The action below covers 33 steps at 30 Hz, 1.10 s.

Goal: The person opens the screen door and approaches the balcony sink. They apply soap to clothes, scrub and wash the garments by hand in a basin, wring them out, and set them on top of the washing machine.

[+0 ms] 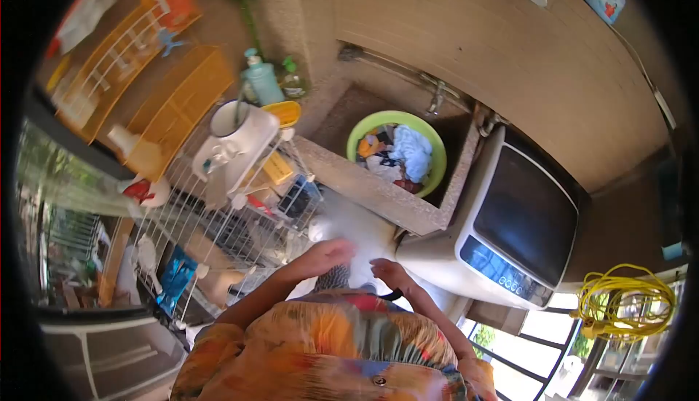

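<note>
Basin [437, 157], lime green, holding clothes [412, 152], sits in the sink [365, 185], well apart from you: beyond your right hand [392, 275], far and rightward of your left hand [329, 255]. Both hands empty; left loosely extended, right slightly curled. Washing machine [524, 215] stands right.

I can see a person in a bright orange multicol. shirt [313, 335], btm ctr. L hand [328, 256] & R hand [391, 275] are in mid-air, a bit apart, fingers loosely out, near a speckled sink [364, 190]. In it: green basin [439, 159] w/ lt-blue cloth [412, 152], orange cloth [370, 144] & other laundry; wall tap [437, 99] behind. R of sink: washing machine [502, 233], dark lid. L: wire rack [238, 201], white container [251, 135] on top; teal pump bottle [263, 84] nearby. Far R: coiled yellow cord [632, 319].
</note>
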Each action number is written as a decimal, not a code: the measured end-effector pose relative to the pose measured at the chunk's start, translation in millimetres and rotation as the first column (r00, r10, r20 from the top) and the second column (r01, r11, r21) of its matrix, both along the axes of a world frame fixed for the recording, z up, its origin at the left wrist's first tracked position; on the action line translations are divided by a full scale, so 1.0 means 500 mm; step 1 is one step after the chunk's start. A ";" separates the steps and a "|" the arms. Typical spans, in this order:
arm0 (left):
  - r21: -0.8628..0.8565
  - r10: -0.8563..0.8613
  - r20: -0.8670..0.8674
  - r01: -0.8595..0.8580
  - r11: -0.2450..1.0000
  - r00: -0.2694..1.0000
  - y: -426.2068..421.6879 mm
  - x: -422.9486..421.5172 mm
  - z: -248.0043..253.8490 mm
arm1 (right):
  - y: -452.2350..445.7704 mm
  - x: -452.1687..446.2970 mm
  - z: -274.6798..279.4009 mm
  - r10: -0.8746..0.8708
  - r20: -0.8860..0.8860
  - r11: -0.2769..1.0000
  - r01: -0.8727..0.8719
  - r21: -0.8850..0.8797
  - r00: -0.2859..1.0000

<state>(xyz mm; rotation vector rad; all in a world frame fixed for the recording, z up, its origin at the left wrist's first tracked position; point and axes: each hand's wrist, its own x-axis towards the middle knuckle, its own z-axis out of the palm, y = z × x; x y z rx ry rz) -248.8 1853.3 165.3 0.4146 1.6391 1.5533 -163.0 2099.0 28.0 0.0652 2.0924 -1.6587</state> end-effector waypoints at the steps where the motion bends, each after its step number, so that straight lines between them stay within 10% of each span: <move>1: 0.047 0.017 0.023 -0.018 0.999 1.000 0.011 -0.023 -0.025 | 0.000 -0.024 0.012 0.015 -0.058 1.000 -0.015 0.002 0.998; 5: 0.014 -0.069 0.014 0.069 0.998 0.997 0.064 -0.129 -0.022 | 0.024 -0.123 0.103 0.074 -0.150 0.990 -0.054 0.128 0.986; 14: 0.066 -0.180 -0.022 0.181 0.981 0.983 0.130 -0.290 -0.062 | 0.147 -0.356 0.164 -0.373 -0.186 0.927 0.374 -0.030 0.909; 24: -0.070 0.000 0.239 0.017 0.997 0.971 0.194 -0.351 -0.058 | 0.241 -0.571 0.028 0.023 0.014 0.683 -0.026 0.730 1.000; 33: -0.094 0.175 0.274 -0.154 0.984 0.946 0.226 -0.364 -0.045 | 0.247 -0.625 -0.117 0.118 -0.007 0.423 -0.044 0.905 0.993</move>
